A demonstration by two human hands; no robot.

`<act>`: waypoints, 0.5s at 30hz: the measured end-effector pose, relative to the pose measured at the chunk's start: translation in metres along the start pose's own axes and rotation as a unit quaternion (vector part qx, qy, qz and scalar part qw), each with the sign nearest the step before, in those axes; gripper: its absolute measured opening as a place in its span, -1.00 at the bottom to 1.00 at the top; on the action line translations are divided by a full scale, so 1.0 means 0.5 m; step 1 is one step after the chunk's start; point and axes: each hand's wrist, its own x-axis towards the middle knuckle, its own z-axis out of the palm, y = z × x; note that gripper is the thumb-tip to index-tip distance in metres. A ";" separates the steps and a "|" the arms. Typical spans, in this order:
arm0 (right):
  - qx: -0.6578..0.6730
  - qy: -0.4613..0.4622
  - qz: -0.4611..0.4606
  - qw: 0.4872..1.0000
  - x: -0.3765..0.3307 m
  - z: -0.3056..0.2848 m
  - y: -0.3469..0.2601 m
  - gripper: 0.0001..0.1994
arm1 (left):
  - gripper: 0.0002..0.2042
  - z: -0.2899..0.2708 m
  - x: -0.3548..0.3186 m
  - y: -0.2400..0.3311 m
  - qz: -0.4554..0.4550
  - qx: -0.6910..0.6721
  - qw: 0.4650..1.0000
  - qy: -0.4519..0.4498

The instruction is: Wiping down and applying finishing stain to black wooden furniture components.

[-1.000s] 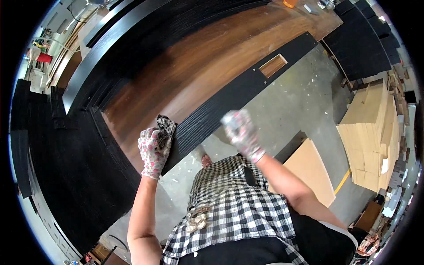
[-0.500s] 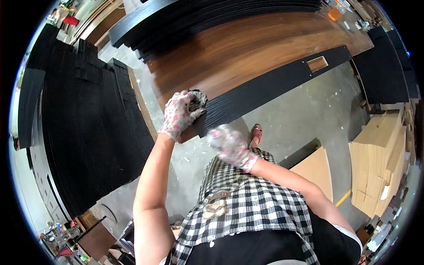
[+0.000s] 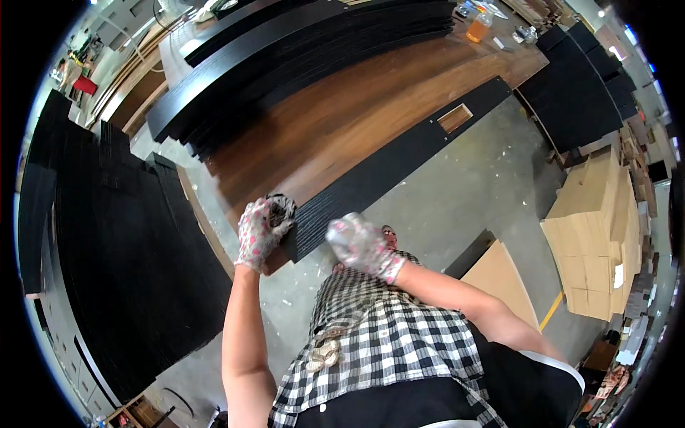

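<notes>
A long black board (image 3: 371, 182) with a rectangular cutout near its far right end lies along the front edge of a brown wood-grain tabletop (image 3: 342, 100). My left hand (image 3: 257, 232), in a white glove with pink dots, is closed around a crumpled, dark-stained rag (image 3: 282, 210) at the board's near left end. Just off that end, in front of the board's edge, is my right hand (image 3: 362, 246) in a matching glove. Its fingers look curled in and are somewhat blurred; whatever they may hold is hidden.
Stacked black boards (image 3: 300, 71) cover the back of the tabletop. A big black stack (image 3: 128, 264) stands at left, black panels (image 3: 571, 93) at far right. Flat cartons (image 3: 589, 235) are piled at right, near a leaning tan sheet (image 3: 503, 282). An orange-liquid bottle (image 3: 479, 27) sits at the table's far end.
The view has shifted, so the board and tables appear lower and further left. My left hand stays at the board's end with the rag. My right hand remains close to the board's front edge.
</notes>
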 end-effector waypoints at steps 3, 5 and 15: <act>-0.015 0.059 0.090 0.994 -0.004 -0.096 0.099 -0.68 | -0.61 -0.030 -0.023 0.004 -0.023 -0.004 1.000 0.007; -0.010 0.117 0.160 0.980 0.020 -0.178 0.136 -0.84 | -0.64 -0.042 -0.052 0.008 -0.035 -0.004 0.998 0.058; 0.030 -0.120 0.113 0.986 0.319 -0.339 0.219 -0.64 | -0.66 -0.035 -0.022 0.181 0.158 -0.107 0.980 0.051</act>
